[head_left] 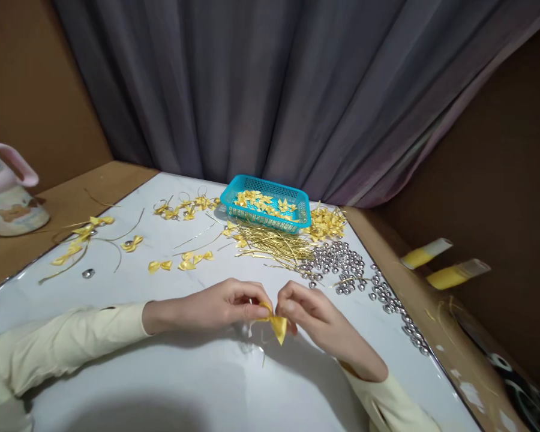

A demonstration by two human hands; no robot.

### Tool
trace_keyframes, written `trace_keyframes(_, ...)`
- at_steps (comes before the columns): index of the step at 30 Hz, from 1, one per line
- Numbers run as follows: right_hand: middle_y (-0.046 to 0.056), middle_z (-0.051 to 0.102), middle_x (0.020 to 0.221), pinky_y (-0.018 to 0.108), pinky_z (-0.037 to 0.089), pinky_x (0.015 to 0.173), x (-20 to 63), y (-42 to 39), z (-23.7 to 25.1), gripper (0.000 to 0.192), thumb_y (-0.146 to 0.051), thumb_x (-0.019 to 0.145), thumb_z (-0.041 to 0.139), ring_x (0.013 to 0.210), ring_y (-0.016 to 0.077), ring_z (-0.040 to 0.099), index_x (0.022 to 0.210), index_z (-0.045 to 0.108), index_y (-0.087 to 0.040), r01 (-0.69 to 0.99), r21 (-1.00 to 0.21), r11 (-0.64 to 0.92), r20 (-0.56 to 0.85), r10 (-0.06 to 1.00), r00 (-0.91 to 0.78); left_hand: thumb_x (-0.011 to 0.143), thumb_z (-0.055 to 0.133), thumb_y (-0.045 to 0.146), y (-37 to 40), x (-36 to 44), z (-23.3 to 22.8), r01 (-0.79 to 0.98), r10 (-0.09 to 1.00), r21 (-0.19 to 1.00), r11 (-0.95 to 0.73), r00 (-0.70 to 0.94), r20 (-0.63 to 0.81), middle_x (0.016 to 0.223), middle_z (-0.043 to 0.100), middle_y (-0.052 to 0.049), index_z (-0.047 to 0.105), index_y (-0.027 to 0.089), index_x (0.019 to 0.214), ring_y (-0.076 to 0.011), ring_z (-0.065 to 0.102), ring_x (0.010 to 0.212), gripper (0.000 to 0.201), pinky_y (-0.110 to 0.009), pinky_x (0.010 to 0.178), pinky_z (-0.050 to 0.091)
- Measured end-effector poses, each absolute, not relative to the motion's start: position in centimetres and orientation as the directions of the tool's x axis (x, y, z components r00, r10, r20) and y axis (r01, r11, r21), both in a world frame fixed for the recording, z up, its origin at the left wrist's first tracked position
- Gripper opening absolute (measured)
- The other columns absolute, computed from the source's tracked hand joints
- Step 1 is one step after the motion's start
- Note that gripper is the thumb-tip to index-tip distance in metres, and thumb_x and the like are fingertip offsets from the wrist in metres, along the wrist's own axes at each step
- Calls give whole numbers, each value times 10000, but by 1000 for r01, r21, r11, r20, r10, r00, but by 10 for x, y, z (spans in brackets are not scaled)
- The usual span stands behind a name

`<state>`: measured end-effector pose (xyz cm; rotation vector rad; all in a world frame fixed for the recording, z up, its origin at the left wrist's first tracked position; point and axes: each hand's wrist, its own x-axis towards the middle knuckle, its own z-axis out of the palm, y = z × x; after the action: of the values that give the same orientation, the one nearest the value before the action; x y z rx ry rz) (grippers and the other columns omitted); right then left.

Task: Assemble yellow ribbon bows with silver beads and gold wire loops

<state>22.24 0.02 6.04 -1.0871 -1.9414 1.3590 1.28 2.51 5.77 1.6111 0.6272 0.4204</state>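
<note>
A yellow ribbon bow (278,329) is held up between my two hands, near the front middle of the white tabletop. My left hand (231,305) pinches its left side between thumb and fingers. From the right, my right hand (308,312) is closed on the other side of the same bow, its fingertips partly hidden. Beneath the hands there is a small clear, shiny item (247,343), too blurred to make out. More yellow bows (160,266) lie on the table beyond my left hand, several with thin gold wires attached.
A turquoise basket (308,207) with bows stands at the back. Before it lie gold twist wires (272,243); silver heart-shaped pieces (337,259) spread along the right edge. A bow pile (326,223) sits beside the basket. Far left stands a pink-handled bottle (11,207); two yellow-filled tubes (458,274) are at right.
</note>
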Motion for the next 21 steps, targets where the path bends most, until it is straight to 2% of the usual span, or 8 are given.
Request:
trace_keyframes(2, -17, 526, 576, 180, 345, 486, 215, -4, 59, 410, -511, 908, 428, 498, 73, 455, 714, 504, -158, 352, -920, 172, -51, 838, -543, 847, 540, 351, 24, 15, 53, 189, 598, 982, -2, 787, -150, 765, 582, 0, 621, 151, 852, -127, 517, 693, 215, -250, 665, 412)
trace_keyframes(4, -29, 494, 537, 178, 306, 465, 209, -7, 57, 404, -473, 910, 441, 472, 64, 408, 669, 503, -154, 387, -902, 192, -33, 863, -504, 853, 532, 372, 22, 16, 49, 246, 664, 969, -30, 729, -164, 833, 622, -18, 620, 159, 910, -145, 545, 723, 238, -264, 674, 427)
trace_keyframes(5, -34, 473, 520, 180, 291, 456, 208, -7, 55, 405, -466, 908, 445, 461, 63, 384, 656, 502, -154, 400, -895, 198, -10, 887, -461, 866, 517, 374, 20, 16, 47, 275, 730, 955, -108, 674, -111, 909, 636, -36, 614, 166, 955, -162, 562, 782, 247, -281, 714, 436)
trace_keyframes(7, -42, 440, 503, 187, 271, 443, 205, -7, 50, 397, -459, 900, 451, 450, 64, 353, 647, 493, -157, 432, -880, 196, 43, 940, -337, 895, 488, 364, 16, 15, 44, 333, 815, 868, -368, 565, 129, 1049, 632, -67, 596, 175, 1039, -197, 559, 942, 261, -328, 837, 418)
trace_keyframes(9, -52, 401, 492, 190, 253, 431, 203, -7, 44, 383, -450, 890, 463, 444, 65, 325, 633, 462, -167, 459, -867, 193, 99, 971, -220, 904, 496, 365, 11, 13, 43, 372, 752, 693, -617, 538, 381, 1079, 635, -88, 586, 162, 1090, -218, 526, 1031, 291, -362, 915, 370)
trace_keyframes(12, -66, 352, 489, 193, 223, 419, 196, -10, 37, 359, -416, 875, 484, 438, 60, 287, 615, 410, -179, 469, -855, 221, 167, 974, -156, 855, 573, 428, 4, 13, 42, 380, 654, 552, -742, 592, 471, 967, 662, -90, 608, 135, 1070, -218, 541, 960, 365, -350, 865, 384)
trace_keyframes(17, -63, 365, 487, 193, 222, 421, 190, -15, 38, 353, -391, 879, 470, 434, 58, 283, 605, 417, -175, 458, -856, 237, 166, 967, -191, 924, 480, 319, 4, 16, 40, 332, 710, 702, -630, 613, 347, 884, 665, -48, 667, 174, 932, -164, 564, 869, 237, -297, 837, 400)
trace_keyframes(21, -56, 373, 480, 188, 242, 429, 192, -15, 41, 404, -428, 888, 452, 443, 60, 302, 579, 433, -169, 419, -886, 200, 118, 970, -213, 904, 471, 294, 6, 17, 48, 297, 776, 871, -391, 615, 139, 853, 674, -41, 692, 161, 839, -163, 578, 830, 266, -273, 780, 420)
